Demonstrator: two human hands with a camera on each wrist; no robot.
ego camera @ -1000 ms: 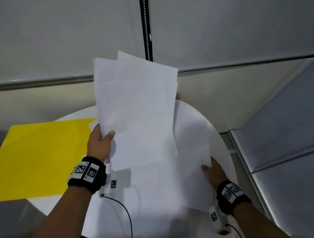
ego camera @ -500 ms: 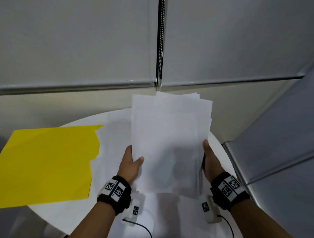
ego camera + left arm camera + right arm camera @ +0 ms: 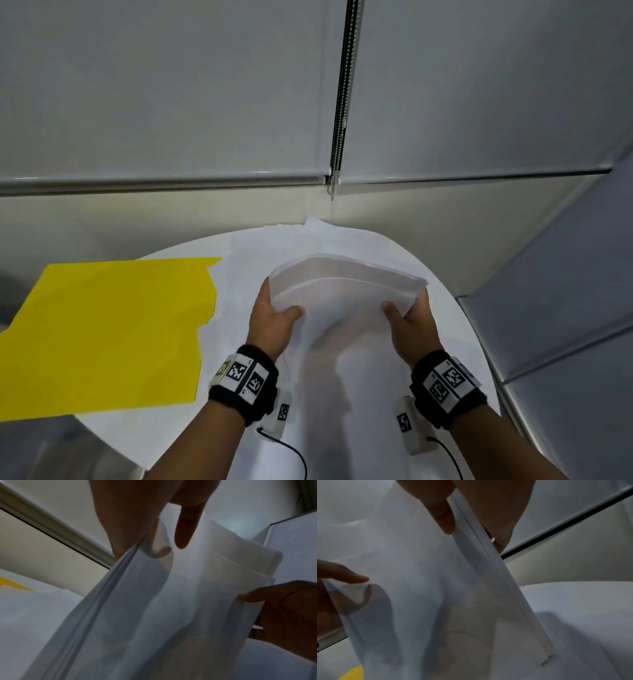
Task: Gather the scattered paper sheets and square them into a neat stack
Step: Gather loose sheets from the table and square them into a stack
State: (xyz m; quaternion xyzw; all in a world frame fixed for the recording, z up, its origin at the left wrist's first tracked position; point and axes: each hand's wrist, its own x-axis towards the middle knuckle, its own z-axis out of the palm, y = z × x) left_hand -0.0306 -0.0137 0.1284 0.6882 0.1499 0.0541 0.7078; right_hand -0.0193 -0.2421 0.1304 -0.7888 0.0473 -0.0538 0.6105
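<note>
A bundle of white paper sheets (image 3: 346,291) stands on end on the round white table (image 3: 455,329), its top bowed toward me. My left hand (image 3: 274,317) grips the bundle's left edge, thumb in front. My right hand (image 3: 409,317) grips the right edge the same way. The left wrist view shows the bundle (image 3: 171,601) pinched between thumb and fingers (image 3: 185,524). In the right wrist view the bundle's edge (image 3: 488,561) runs down to the table with the sheet edges slightly uneven. More white sheets (image 3: 260,260) lie flat on the table behind the bundle.
A large yellow sheet (image 3: 113,329) lies on the table's left side and overhangs its edge. A window blind with a bead chain (image 3: 342,102) hangs behind the table. A grey padded bench (image 3: 565,308) runs along the right.
The right hand came up from the table and took the bundle's right edge. The bundle dropped from held high to standing on the table, and its top now bows over.
</note>
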